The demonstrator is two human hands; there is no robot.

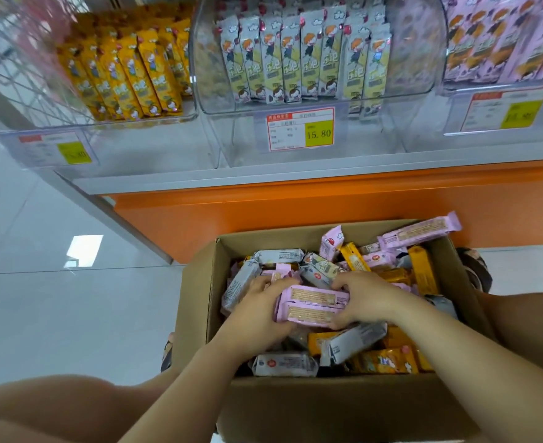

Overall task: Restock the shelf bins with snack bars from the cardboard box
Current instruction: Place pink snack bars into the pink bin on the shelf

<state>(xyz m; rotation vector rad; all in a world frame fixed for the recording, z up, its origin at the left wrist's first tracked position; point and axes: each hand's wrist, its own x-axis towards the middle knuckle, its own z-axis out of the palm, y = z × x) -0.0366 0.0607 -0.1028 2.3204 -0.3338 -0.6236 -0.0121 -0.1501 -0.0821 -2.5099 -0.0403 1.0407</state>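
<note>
**Gathering pink bars for the shelf**

I have both hands down in the open brown cardboard box (295,407), which sits at 6 o'clock below the shelf. My left hand (263,310) and right hand (366,300) each curl their fingers round one end of a small bundle of pink-wrapped rectangular snack bars (311,305). There are at least two, pressed side by side, on top of the mixed heap near the box's centre. Their long axis runs across my view, from 9 to 3 o'clock, close to level, and the plain printed backs face up.

I judge this to be the pick step: bars collected, not yet lifted. The next move calls for raising the bundle clear of the box wall and carrying it toward 1 o'clock, to the clear plastic shelf bin of pink bars (487,84). There I would turn it so the bars stand on end, faces out, like those already stocked.
</note>
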